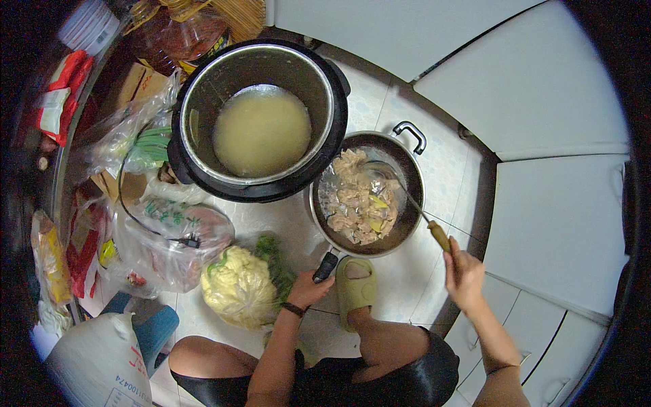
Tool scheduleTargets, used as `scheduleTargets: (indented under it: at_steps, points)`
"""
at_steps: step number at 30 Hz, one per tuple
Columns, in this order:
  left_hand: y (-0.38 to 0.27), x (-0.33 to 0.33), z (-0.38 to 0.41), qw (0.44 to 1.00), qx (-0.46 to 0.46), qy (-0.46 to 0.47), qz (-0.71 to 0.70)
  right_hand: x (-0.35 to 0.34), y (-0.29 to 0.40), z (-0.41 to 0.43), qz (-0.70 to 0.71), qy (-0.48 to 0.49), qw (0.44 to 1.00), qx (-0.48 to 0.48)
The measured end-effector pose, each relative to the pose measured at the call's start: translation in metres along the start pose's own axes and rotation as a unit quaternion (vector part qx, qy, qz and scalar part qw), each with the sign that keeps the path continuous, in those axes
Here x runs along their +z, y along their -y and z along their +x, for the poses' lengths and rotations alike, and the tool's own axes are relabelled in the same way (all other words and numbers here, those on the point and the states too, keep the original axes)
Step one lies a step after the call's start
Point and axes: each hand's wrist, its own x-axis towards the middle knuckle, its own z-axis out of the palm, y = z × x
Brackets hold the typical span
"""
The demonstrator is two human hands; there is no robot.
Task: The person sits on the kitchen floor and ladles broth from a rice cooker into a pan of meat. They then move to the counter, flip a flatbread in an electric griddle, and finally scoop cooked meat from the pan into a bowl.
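My right hand point(465, 274) grips the wooden handle of a metal ladle point(438, 235). The ladle's bowl rests among pale pieces of cooked meat point(348, 216), with some yellow slices and liquid, in a dark two-handled wok point(408, 224). My left hand point(311, 289) is closed around the end of the wok's long black handle point(326, 265). Touching or nearly touching the wok's upper left is an electric pressure cooker point(178, 122), uncovered, with cloudy yellowish liquid point(262, 135) in its inner pot. The wok stands on the tiled floor.
A wrapped cauliflower point(239, 290) and leafy greens point(277, 272) lie left of my left hand. Plastic bags point(173, 244), a power cord point(122, 188) and oil bottles point(188, 35) crowd the left. White cabinets point(554, 213) line the right. My slippered foot point(356, 290) is beside the wok.
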Motion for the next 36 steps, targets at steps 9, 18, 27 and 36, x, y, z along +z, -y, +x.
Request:
scheduleTargets:
  at_steps: [9, 18, 27, 36]
  points:
    - [0.007, -0.001, 0.005, 0.999, 0.04, 0.014, -0.006, 0.087, 0.007, -0.066, -0.087, -0.034, 0.995, -0.03]
    - [-0.014, -0.003, -0.001, 0.998, -0.025, 0.011, 0.058, 0.131, 0.011, -0.085, 0.0, 0.039, 0.998, 0.042]
    - [-0.008, -0.006, 0.001, 0.994, 0.023, 0.048, 0.099, 0.129, 0.0, -0.077, 0.098, -0.021, 0.988, 0.116]
    - [0.007, 0.033, -0.001, 0.995, -0.008, 0.099, -0.01, 0.158, 0.071, -0.027, 0.409, 0.34, 0.822, 0.203]
